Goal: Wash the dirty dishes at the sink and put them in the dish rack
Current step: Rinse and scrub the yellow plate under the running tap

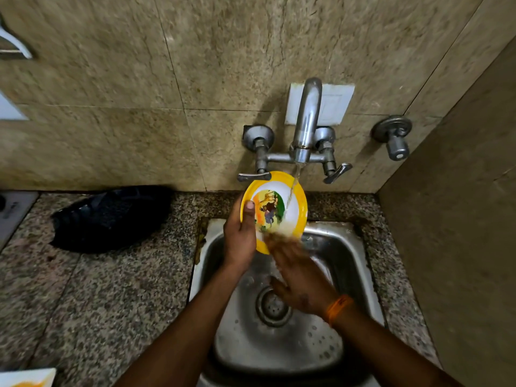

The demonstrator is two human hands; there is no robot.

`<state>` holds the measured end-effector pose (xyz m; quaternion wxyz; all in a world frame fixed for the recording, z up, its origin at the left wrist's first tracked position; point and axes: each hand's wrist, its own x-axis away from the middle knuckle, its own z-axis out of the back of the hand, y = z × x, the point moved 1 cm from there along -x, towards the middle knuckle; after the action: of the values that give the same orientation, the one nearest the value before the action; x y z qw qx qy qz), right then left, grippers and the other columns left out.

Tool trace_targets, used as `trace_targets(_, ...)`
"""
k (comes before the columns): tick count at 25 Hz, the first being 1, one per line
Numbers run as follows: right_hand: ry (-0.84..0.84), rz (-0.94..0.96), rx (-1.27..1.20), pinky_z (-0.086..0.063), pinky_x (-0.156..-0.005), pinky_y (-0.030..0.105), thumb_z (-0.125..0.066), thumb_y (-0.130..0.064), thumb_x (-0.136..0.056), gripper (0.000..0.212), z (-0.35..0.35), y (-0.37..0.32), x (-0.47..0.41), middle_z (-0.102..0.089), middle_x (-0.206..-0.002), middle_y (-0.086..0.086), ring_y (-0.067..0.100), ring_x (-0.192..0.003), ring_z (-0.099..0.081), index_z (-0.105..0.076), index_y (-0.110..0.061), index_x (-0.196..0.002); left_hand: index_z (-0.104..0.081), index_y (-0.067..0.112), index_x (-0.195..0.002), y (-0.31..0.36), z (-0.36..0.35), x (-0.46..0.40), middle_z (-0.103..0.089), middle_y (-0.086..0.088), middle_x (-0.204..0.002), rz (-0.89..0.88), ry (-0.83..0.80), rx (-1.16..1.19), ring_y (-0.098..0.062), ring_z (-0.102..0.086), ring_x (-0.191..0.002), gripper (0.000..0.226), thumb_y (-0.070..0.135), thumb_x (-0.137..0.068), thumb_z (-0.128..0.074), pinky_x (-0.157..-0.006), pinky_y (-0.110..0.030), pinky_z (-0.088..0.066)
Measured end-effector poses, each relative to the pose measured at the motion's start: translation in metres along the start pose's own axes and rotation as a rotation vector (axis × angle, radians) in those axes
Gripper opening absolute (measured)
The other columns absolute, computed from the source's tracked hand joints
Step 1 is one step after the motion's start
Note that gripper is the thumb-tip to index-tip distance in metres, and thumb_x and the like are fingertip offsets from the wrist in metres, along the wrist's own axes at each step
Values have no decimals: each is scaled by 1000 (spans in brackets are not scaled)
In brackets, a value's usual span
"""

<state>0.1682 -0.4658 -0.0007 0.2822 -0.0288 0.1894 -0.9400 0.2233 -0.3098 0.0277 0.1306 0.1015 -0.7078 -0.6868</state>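
The plate (275, 210) is seen as glossy plastic, yellow at the rim, with a smooth printed centre made wet by water. The sink (346, 263) is formed of brushed steel, dulled and spotted with droplets, and a ridged metal drain (272, 305) is set in its floor. The tap (305, 121) and its levers are made of matt, slightly tarnished metal. The counter (83, 297) is surfaced in polished speckled granite. The wall (139, 79) is clad in smooth, mottled beige stone tiles with a faint sheen. A dark bag (111, 216) is seen as soft crinkled material, cloth or plastic. An orange woven band (339, 305) is worn at the right wrist.
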Motion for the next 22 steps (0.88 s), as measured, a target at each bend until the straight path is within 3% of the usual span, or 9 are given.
trace_targets(2,81,-94,182,-19,-126,48,-65,-15,-85,94,4,25,-1,-8,-171,11,26,-158,-6,-13,-8,-162,-62,31,-135,-5,1,2,-70,7,-130,8,24,20,-11,-64,-123,43,53,-101,-48,-108,-46,-51)
trace_targets(3,102,-151,148,-19,-126,49,-65,-11,-83,95,3,21,0,-6,-171,11,26,-158,-4,-12,-7,-162,-62,36,-134,-5,0,4,-71,9,-130,5,51,29,-11,-65,-123,41,54,-101,-48,-108,-47,-51)
trace_targets(7,103,22,-45,-8,-129,42,-56,-22,-95,79,-19,-28,13,-11,-170,13,26,-158,-6,-17,-3,-161,-65,54,-117,-10,-1,-2,-73,21,-119,48,150,83,-7,-66,-119,27,60,-96,-49,-107,-45,-52)
trace_targets(10,159,4,148,-18,-126,44,-66,-10,-84,79,-8,15,10,-27,-165,14,29,-155,-23,-34,-4,-156,-65,38,-129,-10,9,-2,-69,11,-131,176,63,37,-14,-64,-122,47,65,-93,-51,-110,-46,-49)
trace_targets(13,207,-11,201,-28,-122,49,-49,0,-84,58,-2,39,8,-51,-152,13,32,-149,-36,-56,-5,-142,-67,31,-122,-2,14,-2,-69,1,-134,382,-81,55,-18,-66,-118,34,53,-101,-54,-105,-46,-53)
trace_targets(15,232,4,145,-42,-113,43,-38,-6,-84,59,6,13,-5,-60,-145,10,29,-136,-53,-61,-9,-139,-68,30,-121,-1,7,7,-74,-4,-126,520,-115,219,-26,-72,-111,34,50,-94,-66,-94,-56,-58)
trace_targets(18,285,-136,-27,-54,-84,31,-40,-13,-81,53,9,-28,-24,-74,-118,8,27,-106,-71,-69,-9,-126,-58,33,-137,-15,-13,36,-73,-5,-128,405,-68,346,-28,-72,-113,47,23,-93,-72,-92,-52,-59)
trace_targets(20,267,-32,-4,-49,-98,32,-50,-7,-84,49,-2,-24,-18,-70,-126,12,28,-117,-65,-66,-6,-130,-59,25,-137,-15,-11,38,-71,-9,-129,343,61,356,-32,-68,-119,45,11,-95,-65,-99,-48,-56)
trace_targets(22,227,81,164,-35,-117,40,-65,0,-80,58,-7,15,-8,-59,-144,14,30,-136,-53,-61,-6,-138,-65,22,-124,-17,4,21,-73,-6,-121,368,112,299,-33,-66,-119,27,12,-99,-60,-100,-50,-54)
